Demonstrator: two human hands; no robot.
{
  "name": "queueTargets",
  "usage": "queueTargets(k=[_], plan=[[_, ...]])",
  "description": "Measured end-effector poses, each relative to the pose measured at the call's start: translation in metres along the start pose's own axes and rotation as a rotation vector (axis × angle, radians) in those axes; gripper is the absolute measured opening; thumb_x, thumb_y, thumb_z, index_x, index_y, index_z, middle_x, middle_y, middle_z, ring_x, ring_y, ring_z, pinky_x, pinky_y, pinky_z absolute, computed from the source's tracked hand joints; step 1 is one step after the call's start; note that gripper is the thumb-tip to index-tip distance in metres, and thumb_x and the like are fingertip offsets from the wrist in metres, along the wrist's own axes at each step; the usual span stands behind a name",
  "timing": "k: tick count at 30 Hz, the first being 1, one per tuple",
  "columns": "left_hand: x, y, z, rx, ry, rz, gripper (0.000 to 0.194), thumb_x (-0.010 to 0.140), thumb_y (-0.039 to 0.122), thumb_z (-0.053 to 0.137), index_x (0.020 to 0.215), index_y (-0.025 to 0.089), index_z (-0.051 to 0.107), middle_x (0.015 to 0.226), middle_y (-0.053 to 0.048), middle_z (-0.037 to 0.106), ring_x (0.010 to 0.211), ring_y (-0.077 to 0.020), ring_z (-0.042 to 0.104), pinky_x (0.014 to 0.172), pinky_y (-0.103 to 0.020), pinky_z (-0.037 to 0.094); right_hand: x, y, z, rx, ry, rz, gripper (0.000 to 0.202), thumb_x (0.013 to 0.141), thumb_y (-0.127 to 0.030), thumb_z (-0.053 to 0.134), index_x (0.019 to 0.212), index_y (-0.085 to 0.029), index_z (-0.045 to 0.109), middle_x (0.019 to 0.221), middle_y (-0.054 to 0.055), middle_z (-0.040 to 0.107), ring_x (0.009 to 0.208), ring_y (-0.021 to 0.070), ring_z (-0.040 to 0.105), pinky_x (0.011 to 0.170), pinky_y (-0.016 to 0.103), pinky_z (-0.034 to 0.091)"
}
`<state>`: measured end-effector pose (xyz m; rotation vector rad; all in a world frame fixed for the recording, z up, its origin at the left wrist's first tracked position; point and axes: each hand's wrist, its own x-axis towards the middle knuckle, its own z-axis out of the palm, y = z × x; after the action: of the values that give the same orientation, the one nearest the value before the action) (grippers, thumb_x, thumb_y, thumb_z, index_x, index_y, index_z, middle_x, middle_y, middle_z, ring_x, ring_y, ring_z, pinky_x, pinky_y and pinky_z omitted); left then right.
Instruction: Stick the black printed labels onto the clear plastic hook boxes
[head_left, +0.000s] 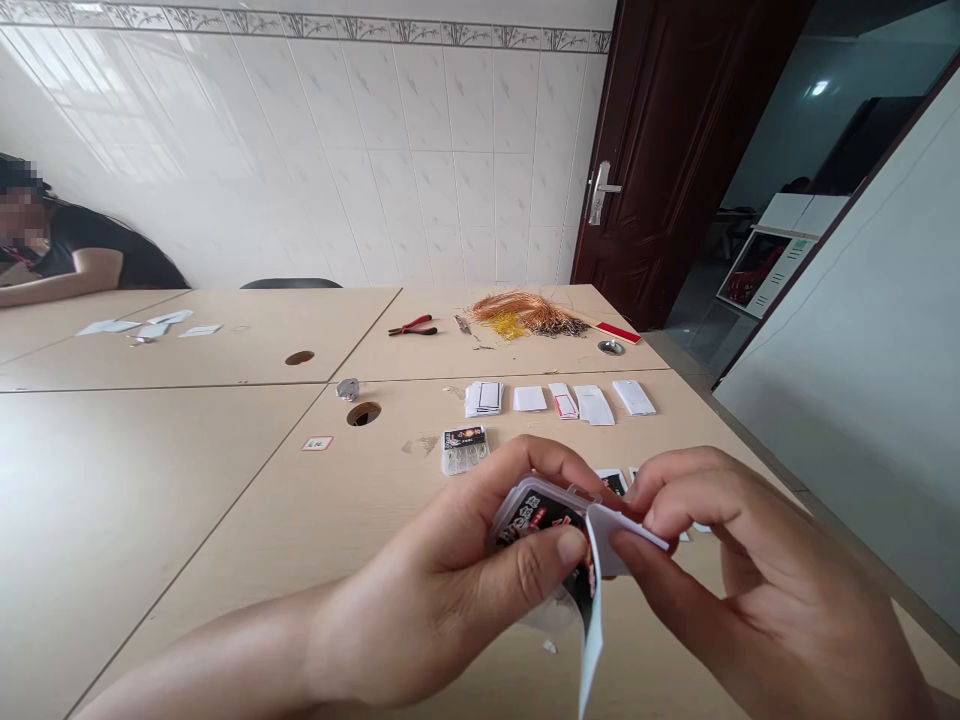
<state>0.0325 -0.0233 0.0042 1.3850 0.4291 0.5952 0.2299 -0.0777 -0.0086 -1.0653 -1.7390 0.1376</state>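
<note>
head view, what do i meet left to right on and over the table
White paper slips, red-bordered label, small silvery lump, red-and-black pliers, loose clear plastic box, held clear plastic box, right hand.

Tabletop (247,500): pale panels, which meet at thin dark seams; two round holes (364,413) are cut between nine and ten o'clock.
Clear box (465,450): lying with dark printing at its top; it is the centre of this clock.
White card piles (529,399): in a row, from one o'clock to nearly three.
Dark-printed pieces (613,482): at three, partly hidden.
Paper scrap (550,647): at five.
Red-bordered label (317,443): at nine.
Silvery object (348,389): at ten, beside one hole.
White papers (150,328): farther, between nine and ten.
Pliers (412,326): at eleven.
Copper-coloured strands (506,305): bundled, at one.
Red strip (619,332), silver ring (611,348): at two.
</note>
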Motion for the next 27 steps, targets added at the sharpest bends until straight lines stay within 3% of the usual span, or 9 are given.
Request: queueTargets(k=[6, 15, 23, 27], plan=[[-0.006, -0.001, -0.004, -0.035, -0.025, -0.026, 0.029, 0.096, 0.043, 0.067, 0.114, 0.025, 0.053, 0.108, -0.004, 0.061, 0.09, -0.0158, 0.056, 0.077, -0.026, 0.043, 0.001, -0.001, 0.0, -0.035, 0.026, -0.03, 0.016, 0.089, -0.012, 0.063, 0.081, -0.024, 0.056, 0.075, -0.005, 0.066, 0.073, 0.0082, 0.069, 0.065, 0.016, 0.056], [-0.005, 0.0, -0.012, -0.252, -0.106, -0.136, 0.025, 0.095, 0.03, 0.071, 0.113, 0.025, 0.055, 0.091, 0.002, 0.054, 0.076, -0.0088, 0.045, 0.068, -0.018, 0.037, 0.0, -0.006, 0.001, -0.094, 0.055, -0.034, 0.017, 0.088, -0.012, 0.061, 0.081, -0.025, 0.053, 0.075, -0.007, 0.069, 0.071, 0.0067, 0.071, 0.063, 0.013, 0.055], [-0.005, 0.004, -0.008, -0.119, -0.06, -0.135, 0.025, 0.096, 0.033, 0.068, 0.11, 0.024, 0.049, 0.111, -0.004, 0.059, 0.08, -0.0111, 0.047, 0.071, -0.024, 0.036, -0.004, -0.005, 0.001, -0.127, 0.075, -0.02, 0.016, 0.089, -0.013, 0.061, 0.084, -0.026, 0.054, 0.076, -0.009, 0.073, 0.075, 0.004, 0.074, 0.071, 0.007, 0.056], [-0.005, 0.007, -0.005, -0.082, -0.037, -0.108, 0.024, 0.097, 0.033, 0.068, 0.108, 0.024, 0.049, 0.095, 0.0, 0.057, 0.078, -0.0108, 0.046, 0.069, -0.023, 0.037, -0.006, -0.006, 0.001, -0.147, 0.071, -0.021, 0.016, 0.09, -0.014, 0.062, 0.085, -0.027, 0.054, 0.081, -0.01, 0.075, 0.079, 0.0038, 0.075, 0.075, 0.006, 0.056]])
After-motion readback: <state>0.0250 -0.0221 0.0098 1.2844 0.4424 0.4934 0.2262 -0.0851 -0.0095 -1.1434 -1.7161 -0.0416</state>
